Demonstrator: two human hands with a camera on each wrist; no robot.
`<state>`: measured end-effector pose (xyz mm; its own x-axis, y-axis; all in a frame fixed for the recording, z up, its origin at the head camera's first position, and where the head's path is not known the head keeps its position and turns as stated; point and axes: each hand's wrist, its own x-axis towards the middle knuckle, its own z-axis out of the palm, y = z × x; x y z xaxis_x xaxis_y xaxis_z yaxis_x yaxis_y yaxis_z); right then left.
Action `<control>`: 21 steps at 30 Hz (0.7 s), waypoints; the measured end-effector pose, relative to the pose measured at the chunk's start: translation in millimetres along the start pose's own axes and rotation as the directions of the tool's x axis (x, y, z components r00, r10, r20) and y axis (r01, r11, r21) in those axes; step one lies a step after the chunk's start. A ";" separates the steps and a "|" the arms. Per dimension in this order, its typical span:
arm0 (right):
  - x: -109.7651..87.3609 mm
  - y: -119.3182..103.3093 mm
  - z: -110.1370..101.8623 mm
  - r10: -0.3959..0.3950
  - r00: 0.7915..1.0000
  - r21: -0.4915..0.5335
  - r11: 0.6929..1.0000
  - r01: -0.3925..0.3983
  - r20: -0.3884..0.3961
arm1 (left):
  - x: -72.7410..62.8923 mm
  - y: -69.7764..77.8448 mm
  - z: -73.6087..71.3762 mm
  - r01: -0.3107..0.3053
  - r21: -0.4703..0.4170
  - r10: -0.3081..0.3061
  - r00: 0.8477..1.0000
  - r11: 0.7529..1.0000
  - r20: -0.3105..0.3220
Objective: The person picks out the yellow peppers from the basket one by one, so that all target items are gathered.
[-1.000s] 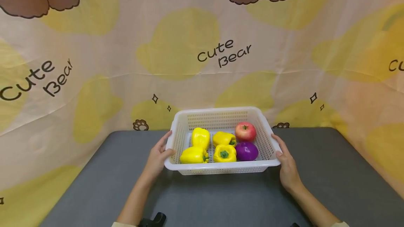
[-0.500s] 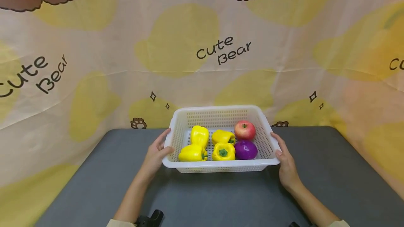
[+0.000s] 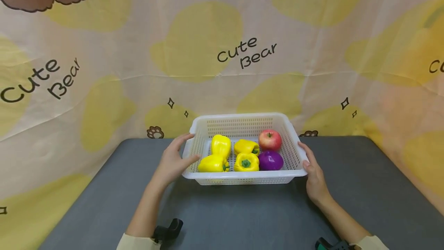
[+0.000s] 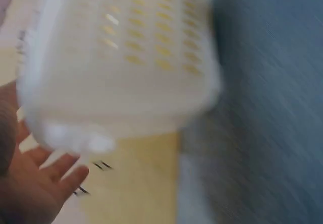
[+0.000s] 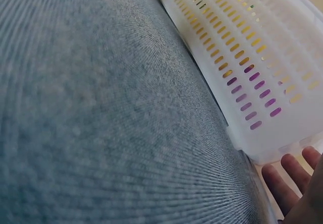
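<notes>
The slotted basket [image 3: 239, 181] near the counter's [image 3: 243, 215] far edge likely keeps bell peppers [image 3: 221, 145] together; the left hand [image 3: 175, 162], spread, holds nothing; the right hand [image 3: 316, 180] pinches its right end, seemingly steadying it.

Head view: I look from over the table's [image 3: 222, 215] near side, forward and down past the far edge to the cloth [image 3: 197, 41]; widest and farthest off. Left wrist: very near, blurred, at the basket's [image 3: 243, 181] left end. Right wrist: close, low over the table, facing along the basket's near wall from its right corner. All three share basket and table.
</notes>
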<state>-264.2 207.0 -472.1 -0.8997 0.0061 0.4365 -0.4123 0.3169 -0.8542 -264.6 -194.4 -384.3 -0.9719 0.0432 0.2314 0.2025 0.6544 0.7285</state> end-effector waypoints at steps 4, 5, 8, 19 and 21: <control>1.3 2.6 -0.3 0.007 1.000 -0.003 1.000 -0.007 0.002 | 9.7 22.9 6.9 -0.129 0.032 0.124 0.984 0.991 0.130; 1.7 2.8 -0.2 0.007 1.000 -0.005 1.000 -0.007 0.003 | 13.0 26.3 10.0 -0.155 0.024 0.149 0.975 0.988 0.164; 2.9 2.6 0.3 0.006 1.000 -0.010 1.000 -0.006 0.002 | 22.1 29.2 21.2 -0.197 0.000 0.191 0.950 0.980 0.245; 1.3 0.2 0.9 0.007 1.000 -0.018 1.000 -0.007 -0.001 | 23.6 26.0 32.0 -0.189 0.129 0.131 0.923 0.973 0.362; 1.4 -0.4 0.1 0.007 1.000 -0.018 1.000 -0.007 0.001 | 23.7 26.7 32.5 -0.196 0.136 0.133 0.918 0.971 0.374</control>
<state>-265.3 206.8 -471.2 -0.9027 0.0077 0.4303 -0.4033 0.3337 -0.8520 -286.1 -151.4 -380.3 -0.9100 0.4091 0.0677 0.3709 0.7299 0.5743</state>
